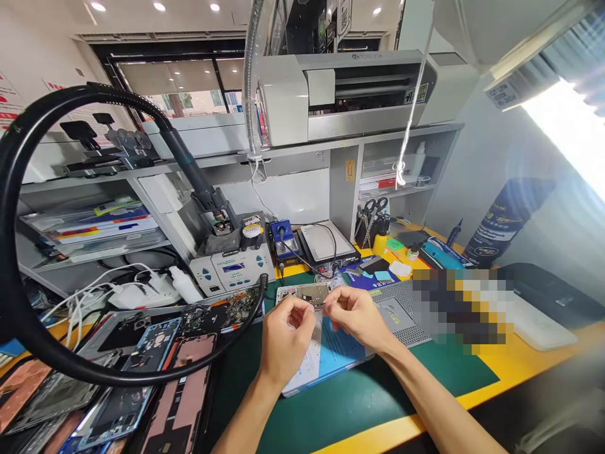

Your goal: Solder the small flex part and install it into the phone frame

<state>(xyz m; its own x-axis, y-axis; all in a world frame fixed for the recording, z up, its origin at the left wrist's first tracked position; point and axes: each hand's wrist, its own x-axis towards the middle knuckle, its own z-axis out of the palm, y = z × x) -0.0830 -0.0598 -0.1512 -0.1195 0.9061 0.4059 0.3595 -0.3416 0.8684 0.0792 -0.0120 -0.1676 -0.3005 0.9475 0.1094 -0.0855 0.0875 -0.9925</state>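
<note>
Our left hand [289, 334] and right hand [353, 312] curl, any grip unclear; just beyond lies a flat, tan, rectangular, metal-looking device [305, 291], lengthwise left to right, its right end nearest our right hand.

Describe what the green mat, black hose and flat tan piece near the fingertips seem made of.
Green mat: probably rubber or vinyl, matte, by its even, dull surface.
Black hose: likely rubber or plastic, semi-gloss, from soft highlights along its smooth bend.
Flat tan piece: perhaps metal, given its dull sheen; too small to be sure.
</note>
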